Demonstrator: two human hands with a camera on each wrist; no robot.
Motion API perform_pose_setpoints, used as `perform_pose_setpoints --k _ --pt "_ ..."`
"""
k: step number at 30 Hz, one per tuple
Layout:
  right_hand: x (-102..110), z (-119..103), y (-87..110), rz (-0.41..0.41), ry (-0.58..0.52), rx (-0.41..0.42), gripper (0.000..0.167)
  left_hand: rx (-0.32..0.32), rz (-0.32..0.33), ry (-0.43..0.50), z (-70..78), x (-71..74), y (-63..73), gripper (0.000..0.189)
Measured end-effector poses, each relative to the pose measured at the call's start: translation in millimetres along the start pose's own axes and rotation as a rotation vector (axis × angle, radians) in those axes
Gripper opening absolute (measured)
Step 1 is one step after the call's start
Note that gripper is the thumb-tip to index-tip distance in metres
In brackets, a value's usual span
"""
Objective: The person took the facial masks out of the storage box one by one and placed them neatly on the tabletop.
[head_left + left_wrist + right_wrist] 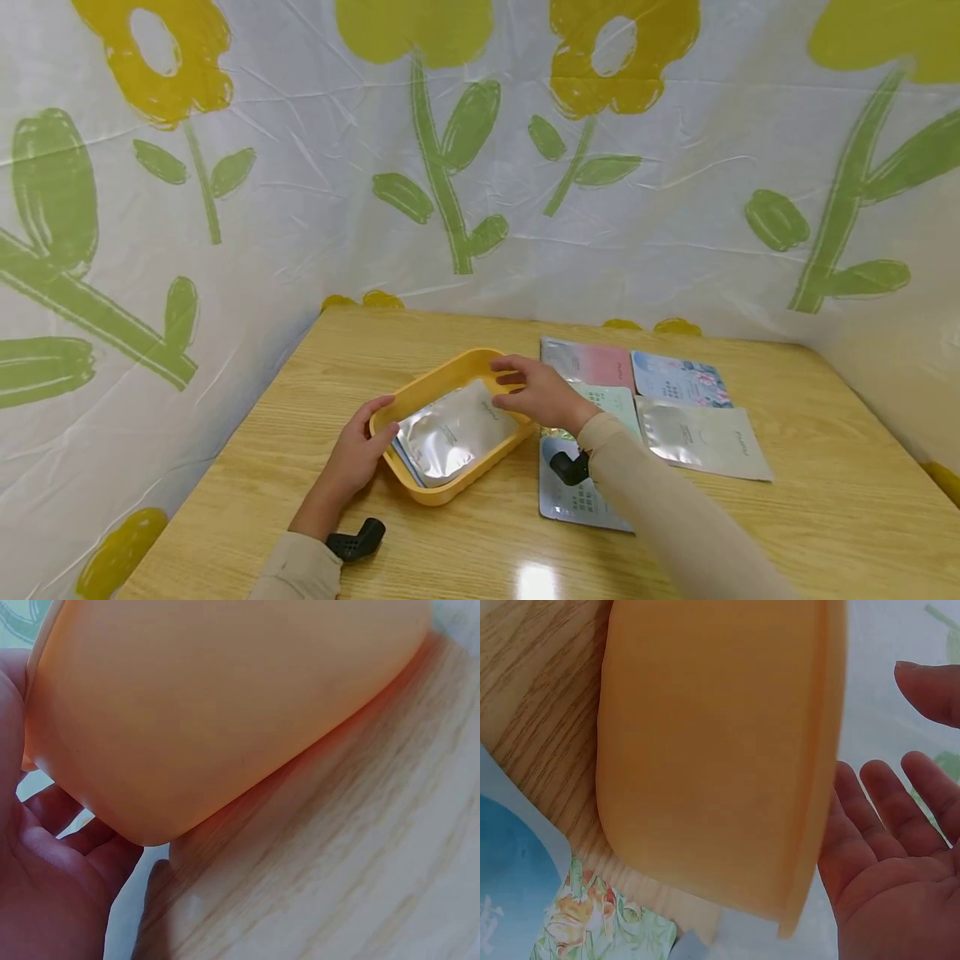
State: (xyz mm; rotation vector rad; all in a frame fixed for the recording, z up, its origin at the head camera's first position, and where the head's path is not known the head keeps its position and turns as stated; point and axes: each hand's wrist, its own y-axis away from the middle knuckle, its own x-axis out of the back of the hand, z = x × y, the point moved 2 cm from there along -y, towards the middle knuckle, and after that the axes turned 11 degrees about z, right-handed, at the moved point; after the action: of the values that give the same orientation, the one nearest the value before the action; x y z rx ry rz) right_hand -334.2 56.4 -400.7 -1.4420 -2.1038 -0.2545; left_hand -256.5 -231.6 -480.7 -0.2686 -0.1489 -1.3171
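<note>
Left hand (362, 446): we grip the tray (440, 497).
Right hand (545, 393): wide, empty.
Sachets (453, 433): we should square them flat, inside.

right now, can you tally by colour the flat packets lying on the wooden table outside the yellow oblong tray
Silver-and-pink rectangular foil packet: 1
Blue rectangular packets: 2
Mint-green rectangular packet: 1
Shiny silver rectangular foil packet: 1
Total: 5 in view; the beige cloth right sleeve hides part of that area.
</note>
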Motion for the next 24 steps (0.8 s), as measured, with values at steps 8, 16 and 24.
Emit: perform_pose_setpoints --k 8,16,24 --pt "-6.6 0.8 -13.4 -0.009 0.072 0.004 0.059 -0.002 0.008 0.017 1.7 -0.6 0.7 0.046" --pt "-17.2 2.4 -26.3 -0.039 0.088 0.035 0.063 0.001 0.019 0.012 0.1 0.4 -0.5 0.046" --pt "-23.1 4.6 -32.5 -0.062 0.127 -0.002 0.061 0.006 0.022 0.026 1.9 -0.2 0.3 0.046"
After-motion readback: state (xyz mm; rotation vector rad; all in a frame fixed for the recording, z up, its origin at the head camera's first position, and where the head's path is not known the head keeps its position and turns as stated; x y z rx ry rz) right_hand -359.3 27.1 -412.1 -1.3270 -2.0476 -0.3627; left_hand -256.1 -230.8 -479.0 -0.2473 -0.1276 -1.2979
